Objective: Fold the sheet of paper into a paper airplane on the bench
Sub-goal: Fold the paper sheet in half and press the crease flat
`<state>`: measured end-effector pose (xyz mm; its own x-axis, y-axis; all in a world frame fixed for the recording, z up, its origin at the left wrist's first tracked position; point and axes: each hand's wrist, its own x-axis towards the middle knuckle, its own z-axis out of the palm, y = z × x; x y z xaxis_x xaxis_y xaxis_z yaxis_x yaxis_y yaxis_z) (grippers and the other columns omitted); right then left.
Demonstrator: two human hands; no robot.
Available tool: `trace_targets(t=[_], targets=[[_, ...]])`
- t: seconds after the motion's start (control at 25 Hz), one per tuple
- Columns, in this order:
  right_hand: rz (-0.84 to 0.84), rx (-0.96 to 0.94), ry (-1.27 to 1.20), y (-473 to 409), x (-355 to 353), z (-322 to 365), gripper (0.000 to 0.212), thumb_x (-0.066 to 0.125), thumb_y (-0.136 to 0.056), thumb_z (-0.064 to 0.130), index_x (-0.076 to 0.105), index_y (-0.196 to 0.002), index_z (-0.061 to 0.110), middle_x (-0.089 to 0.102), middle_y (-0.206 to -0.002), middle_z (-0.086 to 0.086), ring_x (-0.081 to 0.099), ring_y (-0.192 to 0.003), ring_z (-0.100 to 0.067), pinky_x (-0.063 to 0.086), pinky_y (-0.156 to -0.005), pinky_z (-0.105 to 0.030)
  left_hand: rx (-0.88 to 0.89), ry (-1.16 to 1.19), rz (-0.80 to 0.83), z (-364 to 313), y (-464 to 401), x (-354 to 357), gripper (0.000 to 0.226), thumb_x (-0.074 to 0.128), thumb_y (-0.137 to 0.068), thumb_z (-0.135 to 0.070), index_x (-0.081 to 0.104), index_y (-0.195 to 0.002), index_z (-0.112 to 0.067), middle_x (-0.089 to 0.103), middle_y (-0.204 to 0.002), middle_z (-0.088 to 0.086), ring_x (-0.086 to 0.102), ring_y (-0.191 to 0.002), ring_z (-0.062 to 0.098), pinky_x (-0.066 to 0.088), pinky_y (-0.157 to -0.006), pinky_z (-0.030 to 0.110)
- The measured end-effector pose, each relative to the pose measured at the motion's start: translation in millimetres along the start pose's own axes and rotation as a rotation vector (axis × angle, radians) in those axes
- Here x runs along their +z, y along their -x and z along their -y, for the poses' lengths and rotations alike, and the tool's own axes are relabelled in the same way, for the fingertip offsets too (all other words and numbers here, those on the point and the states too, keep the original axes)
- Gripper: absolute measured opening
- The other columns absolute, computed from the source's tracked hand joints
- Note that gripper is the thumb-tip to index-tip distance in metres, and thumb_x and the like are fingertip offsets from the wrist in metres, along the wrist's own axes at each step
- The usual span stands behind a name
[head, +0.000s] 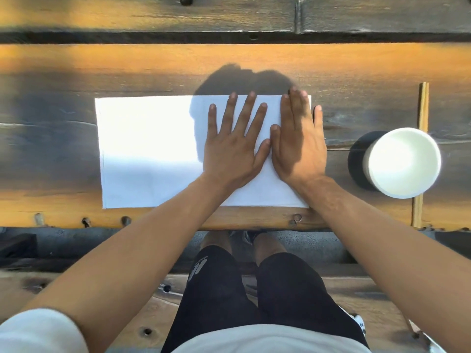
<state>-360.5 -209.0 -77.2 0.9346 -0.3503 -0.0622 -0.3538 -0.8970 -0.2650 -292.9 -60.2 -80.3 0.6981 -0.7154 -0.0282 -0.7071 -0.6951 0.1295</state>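
Note:
A white sheet of paper [147, 151] lies flat on the wooden bench [76, 67], its long side running left to right. It looks folded in half, with doubled edges showing along its left side. My left hand [234, 146] rests palm down on the right half of the paper, fingers spread. Beside it, my right hand [298, 141] presses flat along the paper's right edge with fingers held together, the little finger off the paper on the wood. The two thumbs touch. Neither hand grips anything.
A white paper cup [402, 163] stands on the bench to the right of the paper, close to my right hand. A thin wooden strip [421, 154] runs behind the cup. The bench's near edge [153, 226] lies just below the paper, with my knees under it.

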Motion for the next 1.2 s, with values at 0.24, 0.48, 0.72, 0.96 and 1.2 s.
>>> trace_targets(t=[0.24, 0.48, 0.72, 0.96, 1.2], targets=[[-0.011, 0.009, 0.010, 1.7, -2.7, 2.6, 0.062, 0.032, -0.106, 0.034, 0.020, -0.160, 0.005, 0.015, -0.169, -0.013, 0.009, -0.157, -0.030, 0.003, -0.127, -0.048, -0.013, 0.004, -0.011, 39.1, 13.9, -0.8, 0.065, 0.029, -0.106, -0.057, 0.029, -0.162, -0.023, 0.020, -0.170, 0.007, 0.014, -0.158, 0.033, 0.013, -0.123, 0.063], [0.026, 0.012, 0.048, 2.4, -7.8, 2.5, 0.066, 0.026, -0.107, 0.042, 0.013, -0.161, 0.007, 0.008, -0.171, -0.011, 0.004, -0.158, -0.030, 0.005, -0.127, -0.050, -0.082, 0.012, 0.009, 81.8, 36.9, -13.7, 0.064, 0.029, -0.107, -0.056, 0.025, -0.163, -0.025, 0.013, -0.172, 0.006, 0.009, -0.158, 0.033, 0.010, -0.123, 0.062], [0.033, 0.075, 0.056, 1.3, -13.3, 18.1, 0.066, 0.034, -0.102, 0.031, 0.018, -0.160, 0.003, 0.009, -0.170, -0.016, 0.002, -0.157, -0.036, 0.003, -0.126, -0.056, -0.080, -0.001, -0.007, 100.0, 47.8, -11.6, 0.066, 0.032, -0.107, -0.055, 0.022, -0.163, -0.022, 0.011, -0.172, 0.011, 0.007, -0.158, 0.038, 0.009, -0.119, 0.070], [-0.039, -0.141, -0.013, -8.0, 14.3, 111.5, 0.060, 0.029, -0.103, 0.025, 0.024, -0.159, 0.004, 0.019, -0.168, -0.015, 0.013, -0.156, -0.036, 0.010, -0.127, -0.053, -0.089, -0.024, -0.013, 101.8, 46.4, -7.9, 0.060, 0.024, -0.110, -0.050, 0.024, -0.163, -0.022, 0.014, -0.171, 0.012, 0.009, -0.158, 0.036, 0.010, -0.120, 0.069], [-0.099, -0.194, -0.041, -8.0, 46.2, 101.1, 0.056, 0.032, -0.108, 0.036, 0.035, -0.156, 0.008, 0.029, -0.165, -0.014, 0.021, -0.154, -0.036, 0.015, -0.122, -0.061, -0.116, 0.032, -0.019, 126.6, 56.1, -12.4, 0.061, 0.026, -0.109, -0.048, 0.024, -0.163, -0.020, 0.014, -0.171, 0.009, 0.010, -0.158, 0.033, 0.009, -0.122, 0.066]])
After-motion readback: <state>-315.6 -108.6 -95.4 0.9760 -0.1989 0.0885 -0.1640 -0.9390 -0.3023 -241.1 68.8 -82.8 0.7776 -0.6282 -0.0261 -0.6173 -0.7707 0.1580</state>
